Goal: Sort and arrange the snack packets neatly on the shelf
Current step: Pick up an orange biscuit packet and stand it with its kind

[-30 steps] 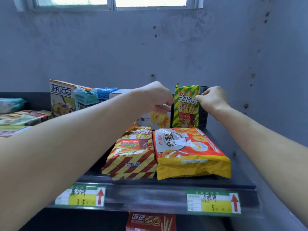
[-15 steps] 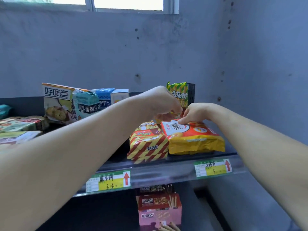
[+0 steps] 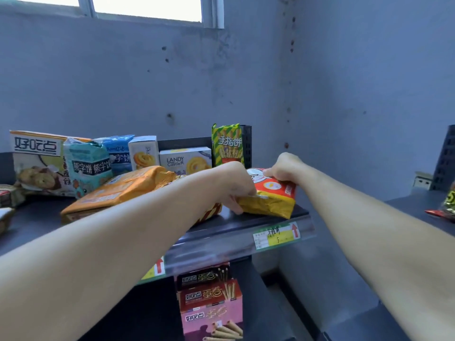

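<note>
Both hands grip one orange-and-yellow snack packet [image 3: 270, 198] at the front right of the shelf [image 3: 270, 216]: the left hand [image 3: 237, 187] with fingers curled on its near left edge, the right hand [image 3: 283, 166] pinching its far top. Behind it, a green striped packet [image 3: 227, 143] stands upright.

grey wall [image 3: 344, 82], window [image 3: 147, 7], price tag [image 3: 277, 235]

The red and yellow snack packet [image 3: 273, 195] lies flat on the shelf [image 3: 266, 216] between the left hand [image 3: 240, 187] and right hand [image 3: 283, 166], both holding it.
</note>
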`<action>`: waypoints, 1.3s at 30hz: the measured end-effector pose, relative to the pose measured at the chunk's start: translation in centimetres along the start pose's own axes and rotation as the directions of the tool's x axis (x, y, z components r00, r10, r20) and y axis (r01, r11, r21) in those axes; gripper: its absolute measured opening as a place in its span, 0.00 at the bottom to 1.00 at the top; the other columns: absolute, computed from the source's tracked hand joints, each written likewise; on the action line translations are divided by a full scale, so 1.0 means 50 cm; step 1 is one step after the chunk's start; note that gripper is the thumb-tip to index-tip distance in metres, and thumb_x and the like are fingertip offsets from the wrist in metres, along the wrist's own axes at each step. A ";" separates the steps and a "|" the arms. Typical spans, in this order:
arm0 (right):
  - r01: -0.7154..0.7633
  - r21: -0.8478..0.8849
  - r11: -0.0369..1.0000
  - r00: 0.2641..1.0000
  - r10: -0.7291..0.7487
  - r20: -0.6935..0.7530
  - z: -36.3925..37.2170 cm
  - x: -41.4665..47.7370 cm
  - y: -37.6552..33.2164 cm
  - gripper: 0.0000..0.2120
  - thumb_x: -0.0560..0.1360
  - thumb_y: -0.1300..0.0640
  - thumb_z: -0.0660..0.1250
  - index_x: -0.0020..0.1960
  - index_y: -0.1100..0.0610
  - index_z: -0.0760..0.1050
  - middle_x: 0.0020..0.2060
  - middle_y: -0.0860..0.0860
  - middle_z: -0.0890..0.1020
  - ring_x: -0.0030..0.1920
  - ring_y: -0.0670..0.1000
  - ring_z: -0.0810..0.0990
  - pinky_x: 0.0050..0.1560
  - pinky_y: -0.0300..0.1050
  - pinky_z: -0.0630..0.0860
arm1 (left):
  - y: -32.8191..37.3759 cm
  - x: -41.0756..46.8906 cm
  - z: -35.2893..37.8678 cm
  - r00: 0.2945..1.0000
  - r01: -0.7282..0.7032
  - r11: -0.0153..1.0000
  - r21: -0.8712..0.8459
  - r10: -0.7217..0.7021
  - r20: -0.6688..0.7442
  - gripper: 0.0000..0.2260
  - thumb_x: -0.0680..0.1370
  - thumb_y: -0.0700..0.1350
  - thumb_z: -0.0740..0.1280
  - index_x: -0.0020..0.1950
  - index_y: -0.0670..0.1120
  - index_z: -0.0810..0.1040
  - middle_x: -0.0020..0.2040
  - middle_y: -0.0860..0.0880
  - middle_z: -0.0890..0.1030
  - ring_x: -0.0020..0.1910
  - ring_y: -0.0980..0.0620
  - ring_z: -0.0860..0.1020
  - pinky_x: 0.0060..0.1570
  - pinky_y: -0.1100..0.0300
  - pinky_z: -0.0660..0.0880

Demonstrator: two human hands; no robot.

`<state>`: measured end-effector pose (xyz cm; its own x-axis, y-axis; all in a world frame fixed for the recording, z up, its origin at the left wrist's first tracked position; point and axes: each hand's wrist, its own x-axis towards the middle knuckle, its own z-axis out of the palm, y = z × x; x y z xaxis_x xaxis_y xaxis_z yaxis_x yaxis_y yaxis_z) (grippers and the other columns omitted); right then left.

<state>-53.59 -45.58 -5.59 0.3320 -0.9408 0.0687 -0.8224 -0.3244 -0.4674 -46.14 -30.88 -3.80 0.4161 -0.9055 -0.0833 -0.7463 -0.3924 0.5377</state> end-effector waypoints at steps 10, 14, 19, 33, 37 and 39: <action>0.025 0.458 0.889 0.998 0.001 -0.057 -0.065 0.040 0.045 0.11 0.75 0.55 0.67 0.53 0.60 0.73 0.50 0.57 0.80 0.44 0.56 0.79 0.40 0.45 0.71 | 0.035 0.042 0.042 0.982 0.062 0.732 -0.679 -0.167 -0.090 0.05 0.79 0.38 0.63 0.53 0.38 0.70 0.51 0.43 0.79 0.47 0.48 0.78 0.35 0.60 0.79; 0.175 0.638 0.750 0.967 -0.010 -0.253 -0.097 0.054 0.056 0.11 0.74 0.59 0.67 0.36 0.56 0.68 0.44 0.56 0.77 0.39 0.54 0.77 0.35 0.41 0.72 | 0.058 0.062 0.024 0.938 -0.127 0.615 -0.778 -0.180 -0.295 0.09 0.77 0.35 0.64 0.46 0.45 0.65 0.44 0.48 0.75 0.42 0.50 0.77 0.48 0.54 0.80; 0.330 0.707 0.626 0.927 -0.072 -0.368 -0.118 0.027 0.030 0.09 0.74 0.59 0.67 0.38 0.52 0.70 0.45 0.55 0.81 0.44 0.56 0.81 0.46 0.51 0.80 | 0.058 0.059 -0.008 0.856 -0.242 0.681 -0.691 -0.186 -0.483 0.23 0.71 0.32 0.70 0.58 0.45 0.61 0.45 0.47 0.75 0.49 0.44 0.79 0.51 0.46 0.79; 0.419 0.832 0.364 0.891 -0.342 -0.299 -0.046 -0.187 -0.210 0.06 0.74 0.63 0.69 0.45 0.53 0.74 0.45 0.55 0.81 0.42 0.54 0.83 0.42 0.49 0.82 | -0.153 -0.136 -0.194 0.631 -0.456 0.594 -0.663 -0.310 -0.711 0.03 0.74 0.38 0.70 0.46 0.45 0.80 0.45 0.45 0.83 0.39 0.51 0.81 0.40 0.59 0.79; 0.408 0.863 0.299 0.871 -0.410 -0.270 0.010 -0.273 -0.331 0.06 0.75 0.61 0.68 0.51 0.57 0.74 0.46 0.55 0.81 0.43 0.54 0.83 0.39 0.49 0.82 | -0.256 -0.235 -0.262 0.551 -0.457 0.626 -0.631 -0.357 -0.754 0.05 0.74 0.37 0.69 0.42 0.46 0.80 0.43 0.47 0.84 0.37 0.52 0.82 0.33 0.62 0.78; 0.399 0.876 0.271 0.854 -0.457 -0.248 0.042 -0.323 -0.394 0.04 0.76 0.61 0.66 0.50 0.57 0.73 0.43 0.53 0.81 0.40 0.51 0.82 0.34 0.43 0.79 | -0.309 -0.293 -0.290 0.519 -0.466 0.626 -0.626 -0.380 -0.766 0.07 0.75 0.37 0.68 0.40 0.47 0.79 0.39 0.48 0.83 0.34 0.54 0.81 0.27 0.64 0.76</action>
<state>-41.79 -23.80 0.65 0.5451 -0.6798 0.4907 0.3140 -0.3771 -0.8713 -33.16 -9.21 1.29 0.8973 -0.1967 0.3952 -0.3357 0.2771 0.9003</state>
